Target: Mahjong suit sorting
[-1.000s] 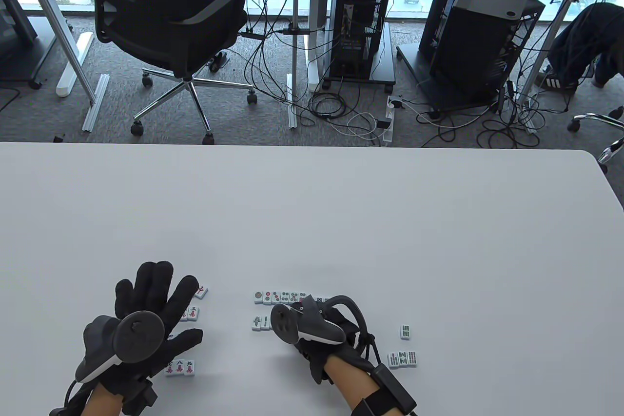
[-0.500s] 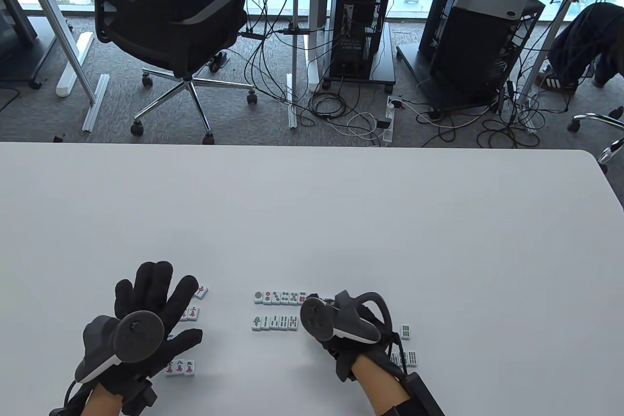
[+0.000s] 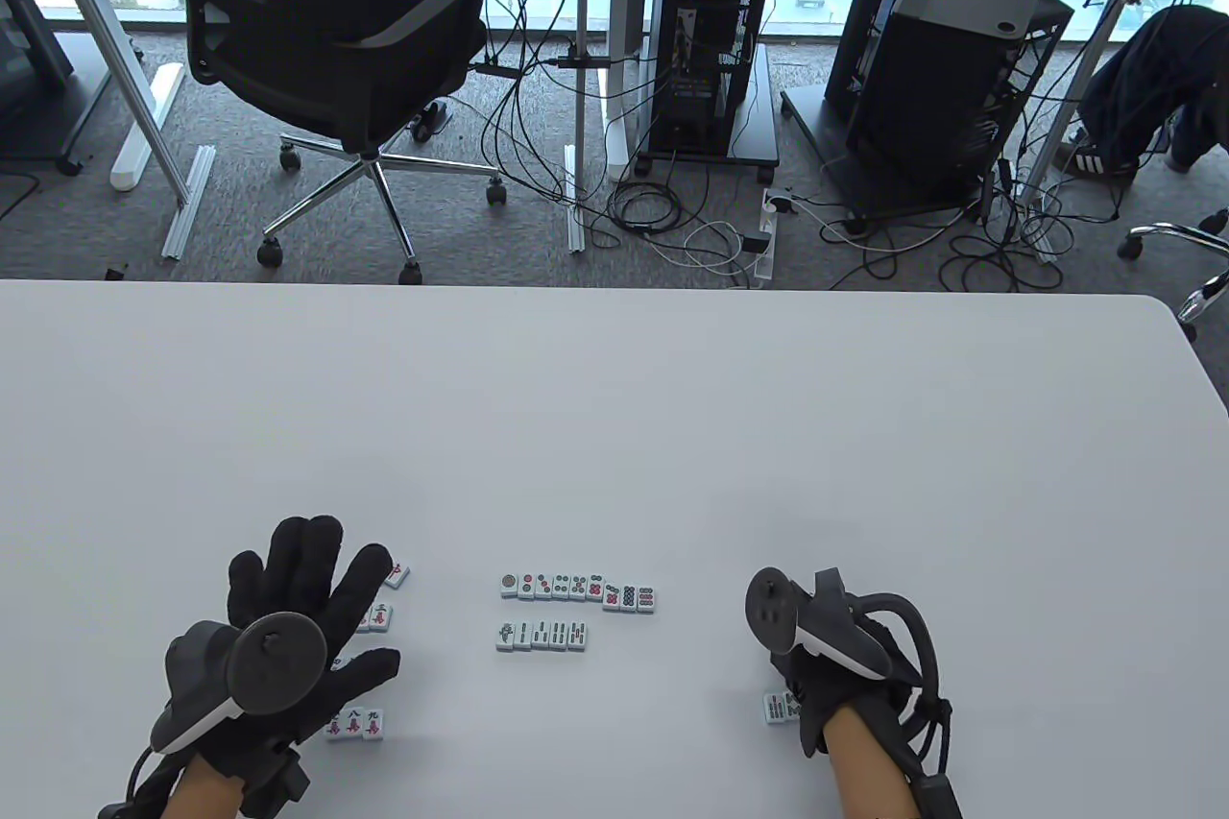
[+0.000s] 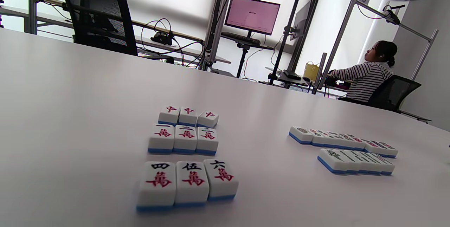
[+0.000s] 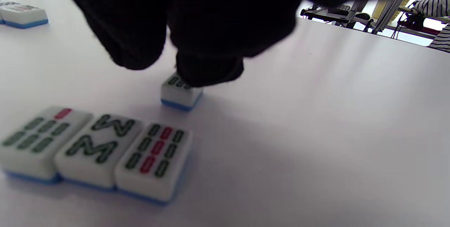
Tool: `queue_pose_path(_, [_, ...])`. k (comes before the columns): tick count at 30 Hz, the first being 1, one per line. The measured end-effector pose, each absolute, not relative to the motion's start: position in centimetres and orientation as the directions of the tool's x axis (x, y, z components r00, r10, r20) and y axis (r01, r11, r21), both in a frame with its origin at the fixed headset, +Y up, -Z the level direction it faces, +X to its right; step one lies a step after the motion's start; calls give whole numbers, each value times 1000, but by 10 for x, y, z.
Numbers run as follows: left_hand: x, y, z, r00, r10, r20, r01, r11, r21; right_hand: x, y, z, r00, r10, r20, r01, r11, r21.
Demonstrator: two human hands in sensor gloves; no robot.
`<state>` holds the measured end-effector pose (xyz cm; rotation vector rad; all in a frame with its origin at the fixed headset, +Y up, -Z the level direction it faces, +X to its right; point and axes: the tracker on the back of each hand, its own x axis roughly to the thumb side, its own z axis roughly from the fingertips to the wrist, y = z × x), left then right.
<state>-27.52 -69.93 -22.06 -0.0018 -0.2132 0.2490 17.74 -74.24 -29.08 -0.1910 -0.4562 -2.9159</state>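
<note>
1. My left hand (image 3: 288, 627) lay spread flat over the character tiles (image 4: 186, 181) at 7 o'clock on the table (image 3: 614, 435), gripping nothing.
2. The bamboo row (image 3: 542, 635) waited at 6 o'clock.
3. My right hand (image 3: 835, 665) touched the lone bamboo tile (image 5: 181, 93) at 5 o'clock with one fingertip (grip not visible). That tile lay at its fingertips, long axis pointing away, so the right hand was nearer.

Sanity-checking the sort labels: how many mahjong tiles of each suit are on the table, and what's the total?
Character tiles: 9
Dot tiles: 9
Bamboo tiles: 9 (5 in the row, 3 grouped and 1 single by the right hand)
Red dragon tiles: 3
Total: 30
</note>
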Motion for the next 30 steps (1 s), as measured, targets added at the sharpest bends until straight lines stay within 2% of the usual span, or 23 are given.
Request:
queue_pose_path(8, [-275,-700,-221,948,242,206,-240,970,-35,173,-760,-290,-951,-241,196,287,-923,257])
queue_pose_path(12, [-275,-700,-221,948,245,206,-244,969,-32,158,-756,-290,-959,-170,228,223,-947,230])
queue_pose_path(16, [-275,-701,-222,948,243,203,-241,970,-35,115,-750,-287,-943,-77,323,136,-977,164])
queue_pose_path(23, [-275,-701,-222,948,245,205,-243,969,-36,46,-753,-283,-880,-41,474,126,-981,148])
queue_pose_path(30, [-276,-701,-223,944,253,210,-253,967,-30,21,-763,-285,-869,-27,493,125,-978,166])
